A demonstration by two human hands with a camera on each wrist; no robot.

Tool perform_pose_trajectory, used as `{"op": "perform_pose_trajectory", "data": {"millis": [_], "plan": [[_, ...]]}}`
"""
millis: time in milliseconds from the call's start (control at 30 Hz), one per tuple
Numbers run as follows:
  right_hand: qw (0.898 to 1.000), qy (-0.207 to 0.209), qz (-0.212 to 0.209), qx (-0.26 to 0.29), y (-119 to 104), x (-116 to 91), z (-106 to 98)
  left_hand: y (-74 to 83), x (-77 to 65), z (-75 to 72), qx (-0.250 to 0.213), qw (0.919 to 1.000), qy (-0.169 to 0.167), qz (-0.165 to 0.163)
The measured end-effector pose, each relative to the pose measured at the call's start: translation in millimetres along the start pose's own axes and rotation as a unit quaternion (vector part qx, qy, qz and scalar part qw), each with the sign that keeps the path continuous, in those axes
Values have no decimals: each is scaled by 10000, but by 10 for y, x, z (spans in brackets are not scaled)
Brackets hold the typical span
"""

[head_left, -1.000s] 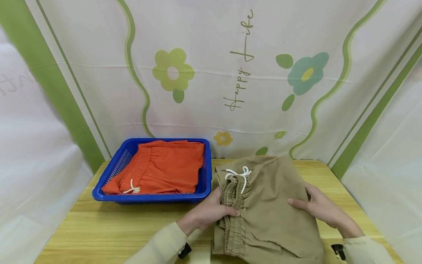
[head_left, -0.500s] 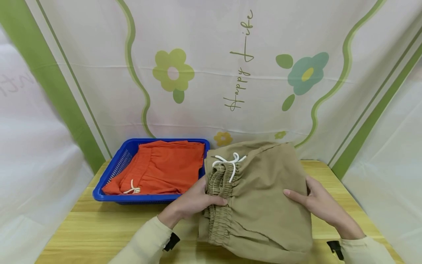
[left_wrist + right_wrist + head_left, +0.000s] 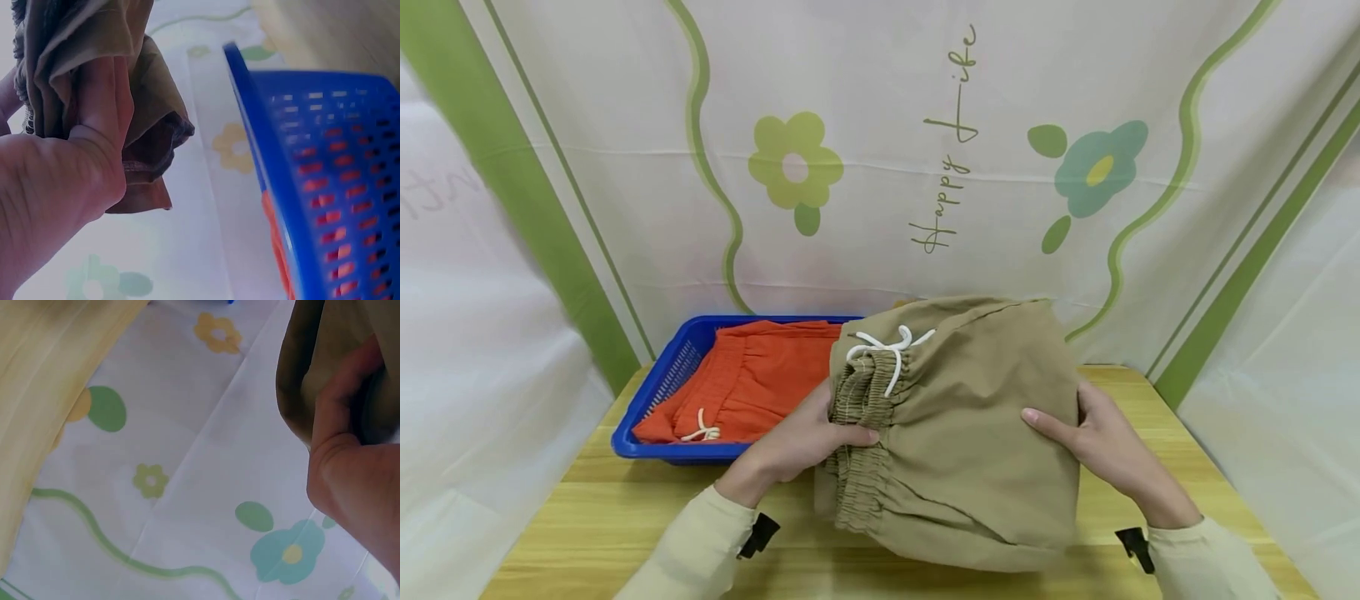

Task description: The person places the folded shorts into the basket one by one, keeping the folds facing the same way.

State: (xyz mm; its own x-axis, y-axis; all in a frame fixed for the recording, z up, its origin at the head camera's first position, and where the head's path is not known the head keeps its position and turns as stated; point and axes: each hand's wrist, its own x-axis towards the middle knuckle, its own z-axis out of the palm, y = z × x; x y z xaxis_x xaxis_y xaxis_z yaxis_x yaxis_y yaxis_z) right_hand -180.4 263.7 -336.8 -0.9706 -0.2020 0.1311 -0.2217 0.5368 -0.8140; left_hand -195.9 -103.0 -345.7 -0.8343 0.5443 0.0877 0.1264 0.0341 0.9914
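Note:
Folded khaki shorts (image 3: 977, 433) with an elastic waistband and a white drawstring bow are held up above the table between both hands. My left hand (image 3: 801, 433) grips the waistband side, thumb on top and fingers underneath; in the left wrist view that hand (image 3: 69, 156) has its fingers tucked under the folds. At the opposite edge my right hand (image 3: 1108, 442) holds the shorts, its thumb lying on the upper face. Orange folded shorts (image 3: 775, 383) with a pale drawstring lie in a blue plastic basket (image 3: 673, 450). The khaki shorts cover the basket's right part in the head view.
The basket stands at the back left of the wooden table (image 3: 602, 533). A white curtain (image 3: 865, 225) printed with flowers and green lines hangs behind the table, and more white cloth hangs on both sides.
Both hands have lifted the khaki shorts and carried them leftward and away from the body, so they now overlap the basket's right side in view. The basket and orange shorts have stayed put.

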Motion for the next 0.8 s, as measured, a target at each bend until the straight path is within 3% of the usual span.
{"op": "perform_pose_trajectory", "data": {"millis": [367, 667, 800], "plan": [[9988, -34, -347, 334, -203, 210, 176, 112, -116, -305, 455, 9983, 376, -9], [9958, -179, -616, 655, -306, 456, 387, 170, -213, -618, 458, 9986, 205, -152], [9952, -210, -672, 681, -371, 571, 497, 183, -283, -773, 635, 9973, 292, -215]]}}
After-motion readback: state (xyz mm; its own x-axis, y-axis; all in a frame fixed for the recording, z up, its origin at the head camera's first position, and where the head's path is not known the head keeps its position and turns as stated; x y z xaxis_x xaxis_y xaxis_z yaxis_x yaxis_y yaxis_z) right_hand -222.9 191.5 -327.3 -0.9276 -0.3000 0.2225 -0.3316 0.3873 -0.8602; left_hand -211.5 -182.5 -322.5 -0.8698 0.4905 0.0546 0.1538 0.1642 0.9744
